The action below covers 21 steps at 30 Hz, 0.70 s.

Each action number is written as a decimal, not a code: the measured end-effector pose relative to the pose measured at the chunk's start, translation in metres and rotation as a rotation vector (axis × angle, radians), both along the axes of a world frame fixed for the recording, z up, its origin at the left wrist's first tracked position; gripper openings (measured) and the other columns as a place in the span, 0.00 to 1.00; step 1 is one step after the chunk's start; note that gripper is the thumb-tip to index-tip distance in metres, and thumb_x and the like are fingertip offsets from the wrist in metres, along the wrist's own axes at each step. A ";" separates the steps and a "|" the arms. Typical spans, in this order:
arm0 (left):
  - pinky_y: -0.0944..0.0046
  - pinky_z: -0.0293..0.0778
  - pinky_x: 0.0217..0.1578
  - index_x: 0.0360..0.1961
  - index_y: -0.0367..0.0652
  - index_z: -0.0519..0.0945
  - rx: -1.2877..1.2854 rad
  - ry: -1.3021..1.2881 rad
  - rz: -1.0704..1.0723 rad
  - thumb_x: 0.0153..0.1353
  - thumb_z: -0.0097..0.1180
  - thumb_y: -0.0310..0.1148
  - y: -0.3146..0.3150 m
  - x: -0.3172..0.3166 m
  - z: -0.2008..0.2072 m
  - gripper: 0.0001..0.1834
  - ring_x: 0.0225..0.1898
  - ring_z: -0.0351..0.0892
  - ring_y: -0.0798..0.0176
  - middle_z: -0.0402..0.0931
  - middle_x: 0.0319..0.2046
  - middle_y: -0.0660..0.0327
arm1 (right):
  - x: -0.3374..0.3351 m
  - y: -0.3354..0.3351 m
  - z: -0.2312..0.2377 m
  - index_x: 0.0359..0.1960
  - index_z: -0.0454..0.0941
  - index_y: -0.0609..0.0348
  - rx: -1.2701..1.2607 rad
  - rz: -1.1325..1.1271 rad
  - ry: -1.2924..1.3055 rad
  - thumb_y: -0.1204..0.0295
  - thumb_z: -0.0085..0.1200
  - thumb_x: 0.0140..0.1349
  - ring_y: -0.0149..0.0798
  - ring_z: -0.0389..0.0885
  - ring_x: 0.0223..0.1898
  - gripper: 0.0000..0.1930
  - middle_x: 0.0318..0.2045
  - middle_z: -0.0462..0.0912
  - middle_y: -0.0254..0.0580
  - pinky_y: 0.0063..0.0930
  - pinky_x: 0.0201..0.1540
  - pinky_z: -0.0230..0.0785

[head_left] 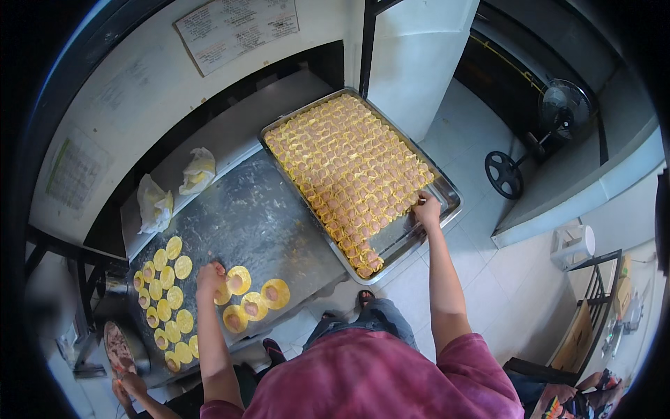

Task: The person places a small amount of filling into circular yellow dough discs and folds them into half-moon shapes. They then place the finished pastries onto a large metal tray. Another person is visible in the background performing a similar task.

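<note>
On the right, a large metal tray (434, 222) holds dense rows of small yellow dumplings (349, 160) with pinkish-brown filling showing on top. My right hand (427, 211) reaches over the tray's right part, its fingers pinched on a dumpling at the end of a row. My left hand (211, 275) is low over the dark table, its fingers closed; whatever they hold is hidden. Beside it lie several round yellow wrappers (275, 294) with dabs of filling. Farther left, more yellow wrappers (174, 299) are laid out in rows, some bearing filling.
Flour streaks the dark tabletop (244, 202). Two crumpled plastic bags (155, 204) sit along its back. At lower left, another person's hands (129, 387) are by a bowl of minced filling (120, 349). A pedestal fan (562, 112) stands at far right; a white wall (412, 63) rises behind the tray.
</note>
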<state>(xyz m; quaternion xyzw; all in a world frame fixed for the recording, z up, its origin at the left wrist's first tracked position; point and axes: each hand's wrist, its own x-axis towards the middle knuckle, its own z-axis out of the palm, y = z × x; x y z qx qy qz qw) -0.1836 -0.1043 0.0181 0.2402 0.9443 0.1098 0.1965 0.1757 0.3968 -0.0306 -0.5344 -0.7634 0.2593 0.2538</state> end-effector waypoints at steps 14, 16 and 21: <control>0.57 0.72 0.37 0.28 0.42 0.78 -0.082 0.019 -0.136 0.47 0.53 0.33 0.011 0.014 0.014 0.08 0.34 0.78 0.52 0.78 0.30 0.53 | 0.033 0.002 0.016 0.46 0.72 0.62 0.059 0.047 0.146 0.81 0.56 0.47 0.36 0.80 0.36 0.21 0.39 0.79 0.42 0.27 0.38 0.72; 0.61 0.71 0.39 0.28 0.42 0.76 0.128 -0.219 0.043 0.47 0.54 0.34 0.004 0.012 0.014 0.09 0.34 0.76 0.59 0.77 0.28 0.58 | 0.021 -0.021 0.046 0.47 0.72 0.62 0.108 0.116 0.216 0.82 0.54 0.48 0.37 0.80 0.36 0.20 0.39 0.78 0.44 0.28 0.37 0.72; 0.67 0.69 0.38 0.37 0.44 0.70 0.581 -0.594 0.449 0.57 0.47 0.35 0.013 0.024 -0.003 0.09 0.41 0.69 0.68 0.72 0.32 0.64 | -0.051 -0.132 0.083 0.41 0.75 0.58 -0.067 0.482 0.336 0.85 0.48 0.52 0.29 0.77 0.37 0.15 0.34 0.78 0.36 0.23 0.37 0.71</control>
